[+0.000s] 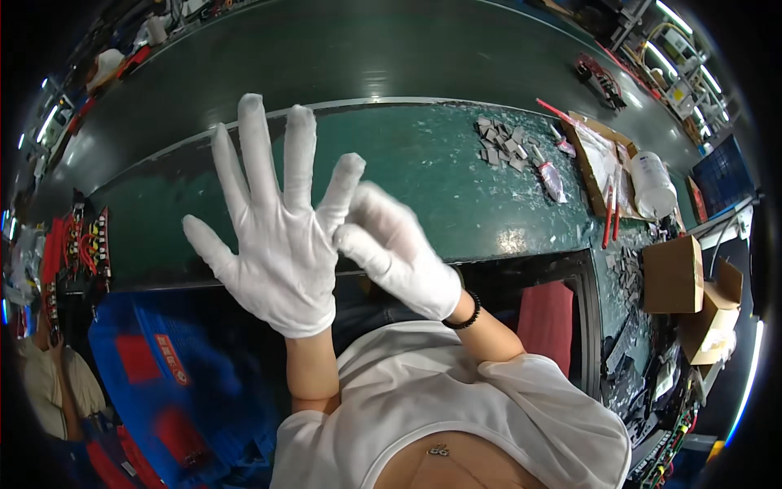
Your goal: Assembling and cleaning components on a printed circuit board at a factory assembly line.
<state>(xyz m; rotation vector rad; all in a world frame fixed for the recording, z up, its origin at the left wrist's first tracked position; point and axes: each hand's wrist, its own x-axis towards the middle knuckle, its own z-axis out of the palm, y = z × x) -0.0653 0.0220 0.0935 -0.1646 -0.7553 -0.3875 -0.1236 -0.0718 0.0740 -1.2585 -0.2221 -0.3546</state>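
Note:
Both my hands wear white cloth gloves and are raised in front of my chest, above the near edge of the green worktable (391,147). My left hand (281,240) is open, its fingers stretched and spread wide. Against its rightmost finger, near the base, my right hand (403,253) is closed, with thumb and curled fingers pinching the glove cloth there. The exact grip is partly hidden and slightly blurred. A black beaded bracelet (464,312) circles my right wrist.
Small grey pieces (503,144) lie scattered at the table's right, near a clear packet (551,179). Beyond stand a shallow carton (593,179) with red-handled tools, a white bottle (654,186) and open cardboard boxes (673,275). Wired boards (77,248) sit left, above a blue bin (142,318).

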